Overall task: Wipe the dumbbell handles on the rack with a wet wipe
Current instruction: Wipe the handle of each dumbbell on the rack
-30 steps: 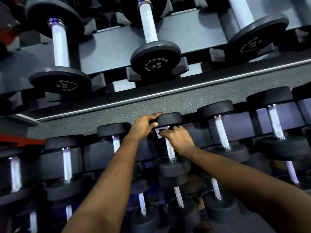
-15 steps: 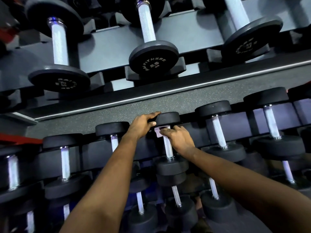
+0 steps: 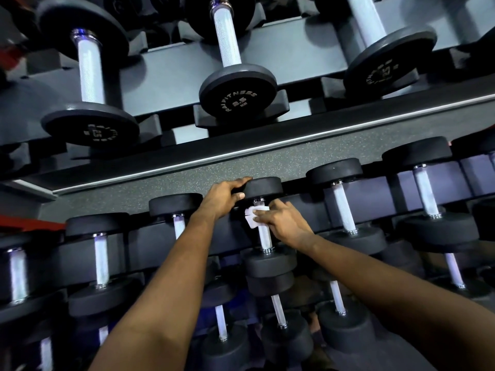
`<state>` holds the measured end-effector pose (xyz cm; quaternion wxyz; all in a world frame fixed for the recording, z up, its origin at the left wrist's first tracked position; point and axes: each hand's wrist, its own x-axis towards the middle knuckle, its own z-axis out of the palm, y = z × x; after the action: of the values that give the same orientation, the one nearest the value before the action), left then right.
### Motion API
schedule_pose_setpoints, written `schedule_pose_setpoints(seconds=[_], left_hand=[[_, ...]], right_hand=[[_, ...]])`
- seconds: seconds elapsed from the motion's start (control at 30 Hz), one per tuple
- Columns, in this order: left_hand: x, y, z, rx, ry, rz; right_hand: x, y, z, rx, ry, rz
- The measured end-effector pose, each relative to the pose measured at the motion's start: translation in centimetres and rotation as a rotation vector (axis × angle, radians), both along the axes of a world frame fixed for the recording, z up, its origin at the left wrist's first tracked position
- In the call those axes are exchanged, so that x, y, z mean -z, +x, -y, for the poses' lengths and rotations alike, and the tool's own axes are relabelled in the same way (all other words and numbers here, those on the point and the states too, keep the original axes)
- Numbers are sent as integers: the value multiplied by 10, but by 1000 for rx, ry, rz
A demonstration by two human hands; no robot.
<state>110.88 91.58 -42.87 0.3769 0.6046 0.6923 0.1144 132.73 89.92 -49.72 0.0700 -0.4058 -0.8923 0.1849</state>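
Note:
A black dumbbell with a silver knurled handle [image 3: 264,236] lies in the middle row of the rack. My left hand [image 3: 223,199] grips its far black head [image 3: 263,187], fingers curled over the top and thumb on the side. My right hand [image 3: 281,223] holds a white wet wipe [image 3: 253,215] wrapped against the upper part of that handle, just below the far head. The handle's lower part shows bare above the near head [image 3: 270,261].
More dumbbells lie left [image 3: 101,261] and right [image 3: 342,210] in the same row, and smaller ones [image 3: 278,311] below. A higher shelf [image 3: 166,87] holds bigger dumbbells with printed heads [image 3: 238,93]. A speckled grey strip [image 3: 187,180] runs between the shelves.
My right hand with the wipe has slid a little down the handle, away from the far head. My left hand stays on the head.

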Motion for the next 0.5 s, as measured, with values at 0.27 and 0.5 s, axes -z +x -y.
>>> schedule_pose_setpoints(seconds=[0.27,0.5], left_hand=[[-15,3,-1,26,-65,-12],[-19,3,-1,4,-90,-3]], right_hand=[[-18,3,2,-98,-64,32],[-17,10,-8,-161,-215,39]])
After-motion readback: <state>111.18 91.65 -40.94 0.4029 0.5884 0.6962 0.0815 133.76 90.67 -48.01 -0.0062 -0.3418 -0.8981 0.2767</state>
